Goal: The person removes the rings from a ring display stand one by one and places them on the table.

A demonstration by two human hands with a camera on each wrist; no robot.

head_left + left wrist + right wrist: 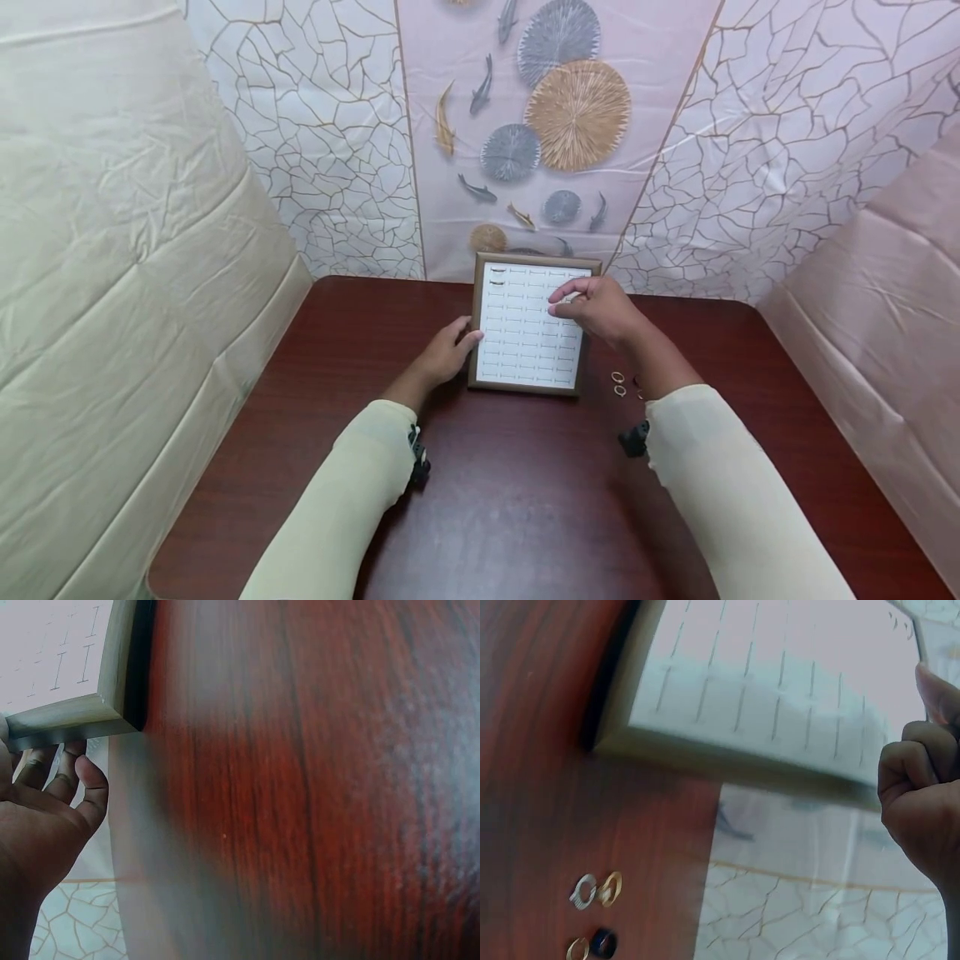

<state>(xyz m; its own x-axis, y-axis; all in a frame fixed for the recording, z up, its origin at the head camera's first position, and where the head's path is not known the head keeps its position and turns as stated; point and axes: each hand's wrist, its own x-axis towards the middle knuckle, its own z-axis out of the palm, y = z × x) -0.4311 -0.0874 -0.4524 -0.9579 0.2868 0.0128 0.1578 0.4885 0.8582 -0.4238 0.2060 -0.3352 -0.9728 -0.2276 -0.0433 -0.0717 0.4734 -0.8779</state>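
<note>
A ring display board [525, 333], white with rows of slots inside a brown frame, stands tilted up at the back of the table. My left hand [447, 350] holds its left edge, thumb at the front and fingers behind. Two rings [497, 277] sit in slots at the board's upper left. Over the upper right part of the board is my right hand [596, 310], index finger and thumb bent toward each other. In the right wrist view its other fingers [911, 761] are curled. I cannot tell whether a small ring is between the fingertips.
Several loose rings lie on the dark red table [525, 492] to the right of the board, among them a silver ring [583, 891], a gold ring [610, 889] and a dark ring [604, 943]. A patterned curtain [330, 133] hangs behind the table.
</note>
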